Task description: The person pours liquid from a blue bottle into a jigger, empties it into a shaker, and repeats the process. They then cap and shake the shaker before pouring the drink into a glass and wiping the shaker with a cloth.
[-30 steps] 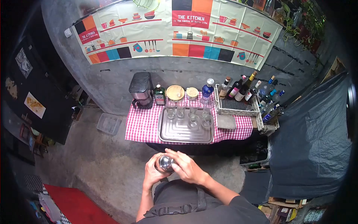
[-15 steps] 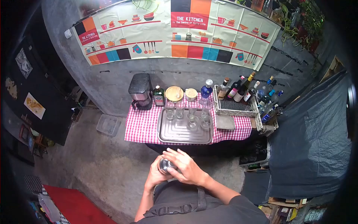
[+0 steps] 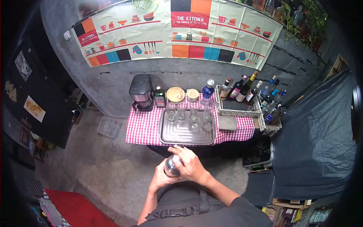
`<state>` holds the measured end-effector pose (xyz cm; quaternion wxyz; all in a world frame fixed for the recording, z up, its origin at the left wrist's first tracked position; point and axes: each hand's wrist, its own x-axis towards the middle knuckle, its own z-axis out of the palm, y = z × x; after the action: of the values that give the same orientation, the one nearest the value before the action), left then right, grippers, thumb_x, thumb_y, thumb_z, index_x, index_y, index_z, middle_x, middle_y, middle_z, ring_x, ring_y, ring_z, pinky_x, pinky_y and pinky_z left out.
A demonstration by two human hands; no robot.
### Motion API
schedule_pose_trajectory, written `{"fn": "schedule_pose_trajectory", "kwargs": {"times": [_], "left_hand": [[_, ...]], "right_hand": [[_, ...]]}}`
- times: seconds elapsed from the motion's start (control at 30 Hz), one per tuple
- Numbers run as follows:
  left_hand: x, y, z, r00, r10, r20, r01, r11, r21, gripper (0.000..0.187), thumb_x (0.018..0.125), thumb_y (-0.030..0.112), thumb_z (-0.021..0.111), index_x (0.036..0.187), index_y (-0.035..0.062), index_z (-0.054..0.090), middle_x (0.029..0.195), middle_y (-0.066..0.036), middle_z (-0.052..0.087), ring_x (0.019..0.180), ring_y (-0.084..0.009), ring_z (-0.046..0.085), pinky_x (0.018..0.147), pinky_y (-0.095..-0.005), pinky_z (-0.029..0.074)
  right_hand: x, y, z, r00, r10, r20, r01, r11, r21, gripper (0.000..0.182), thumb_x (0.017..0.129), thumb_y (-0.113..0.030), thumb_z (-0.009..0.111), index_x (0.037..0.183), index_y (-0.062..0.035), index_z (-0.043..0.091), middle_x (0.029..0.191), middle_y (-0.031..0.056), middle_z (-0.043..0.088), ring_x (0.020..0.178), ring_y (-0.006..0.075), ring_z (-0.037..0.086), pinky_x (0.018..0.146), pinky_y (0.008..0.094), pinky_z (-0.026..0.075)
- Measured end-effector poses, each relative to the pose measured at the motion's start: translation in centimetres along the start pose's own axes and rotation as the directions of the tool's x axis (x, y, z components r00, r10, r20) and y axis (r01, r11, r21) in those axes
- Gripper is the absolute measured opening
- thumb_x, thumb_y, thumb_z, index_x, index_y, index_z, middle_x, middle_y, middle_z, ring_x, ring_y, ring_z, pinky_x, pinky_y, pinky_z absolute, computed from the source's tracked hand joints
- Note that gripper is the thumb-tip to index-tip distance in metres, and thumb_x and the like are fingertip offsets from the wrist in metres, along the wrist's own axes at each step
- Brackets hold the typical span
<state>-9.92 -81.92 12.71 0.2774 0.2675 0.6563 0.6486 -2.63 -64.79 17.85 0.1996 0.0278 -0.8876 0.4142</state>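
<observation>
A shiny metal cocktail shaker is held in front of my body, just short of the table's front edge. My left hand is wrapped round its lower side. Against the rounded top and right side lies my right hand, with some fingers bent onto the metal and others reaching past it. Part of the shaker is hidden by my hands. Beyond them, a metal tray on the table carries several clear glasses.
A red checked cloth covers the table. On it stand a coffee maker, a dark green bottle, two lidded jars, a blue bottle and a wicker basket of bottles. A plastic bin sits on the floor at left.
The shaker has risen slightly and moved a little right, and its domed top now shows more. My right hand's fingers have shifted on it. The view has moved slightly.
</observation>
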Motion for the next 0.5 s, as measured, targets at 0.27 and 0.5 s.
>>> {"fn": "schedule_pose_trajectory", "kwargs": {"times": [0.27,0.5], "left_hand": [[-0.2,0.7,-0.3,0.999,-0.034,0.015,0.034,0.999,-0.032,0.078,0.060,0.008,0.095,0.130,0.0040,0.061,0.117,-0.009,0.071,0.107,-0.0176,0.068,0.094,-0.0364,0.056],[0.0,0.6,-1.8,0.998,0.064,0.021,-0.067,0.937,0.343,0.081,0.059,0.004,0.094,0.132,0.0029,0.058,0.119,-0.006,0.068,0.109,-0.0176,0.066,0.097,-0.0359,0.054]], "right_hand": [[-0.8,-1.0,-0.2,0.983,-0.154,0.099,0.151,0.988,0.035,0.045,0.099,-0.024,0.058,0.139,-0.0028,0.059,0.144,0.0189,0.061,0.140,0.0396,0.053,0.116,0.0572,0.040],[-1.3,0.3,-0.3,0.998,0.053,0.026,-0.054,0.997,0.053,0.040,0.101,-0.019,0.054,0.135,0.0000,0.060,0.138,0.0225,0.064,0.135,0.0417,0.057,0.114,0.0567,0.042]]}}
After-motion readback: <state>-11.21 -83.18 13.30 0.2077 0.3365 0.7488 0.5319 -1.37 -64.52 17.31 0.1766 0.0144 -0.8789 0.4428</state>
